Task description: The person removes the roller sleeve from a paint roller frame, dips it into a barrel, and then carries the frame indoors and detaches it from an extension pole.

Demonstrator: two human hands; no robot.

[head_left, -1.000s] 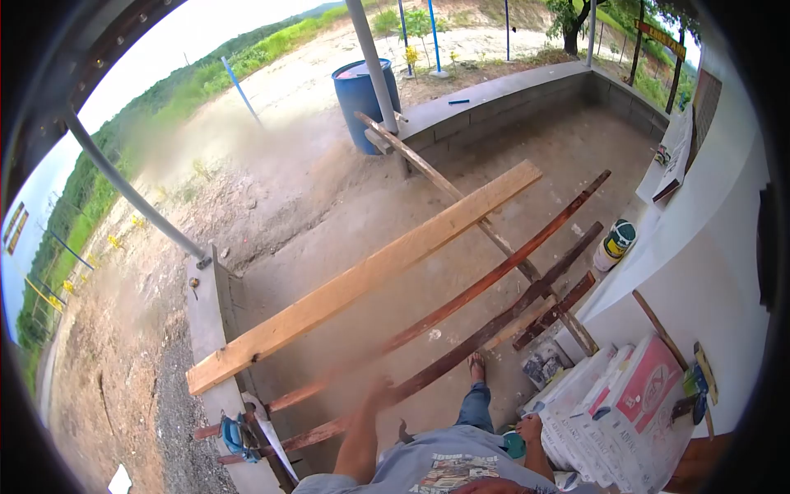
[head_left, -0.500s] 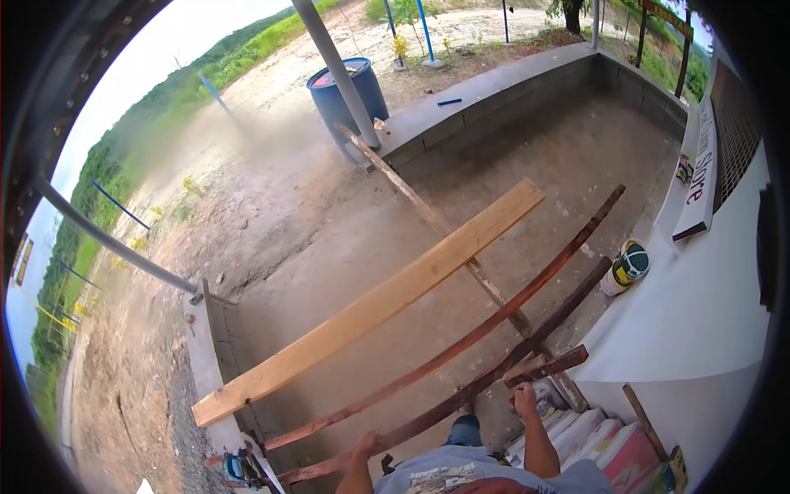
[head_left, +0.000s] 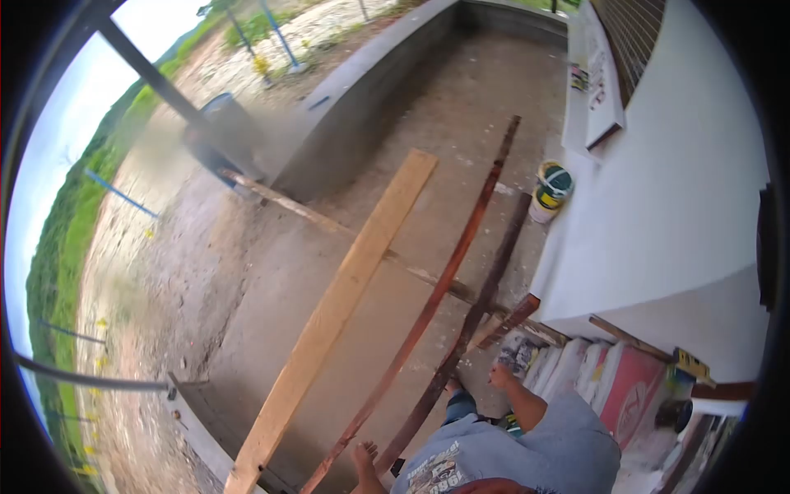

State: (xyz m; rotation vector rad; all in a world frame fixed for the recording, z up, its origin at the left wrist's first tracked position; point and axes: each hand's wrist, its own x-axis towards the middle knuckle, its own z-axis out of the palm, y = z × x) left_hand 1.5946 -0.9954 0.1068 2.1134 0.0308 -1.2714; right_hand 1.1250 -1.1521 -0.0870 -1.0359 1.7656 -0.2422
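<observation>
A person (head_left: 527, 405) in a grey shirt (head_left: 568, 436) is standing with the left hand (head_left: 364, 453) hanging at six o'clock, between the lower ends of a slim red-brown wooden strip (head_left: 445, 284) and a dark-brown wooden strip (head_left: 494, 284). The right hand (head_left: 499, 375) is hanging at five o'clock; whether either is gripping anything cannot be told. Both strips are showing dark colouring, apparently already coated, while a wide, pale wooden plank (head_left: 337, 305) at seven o'clock is lying bare.
</observation>
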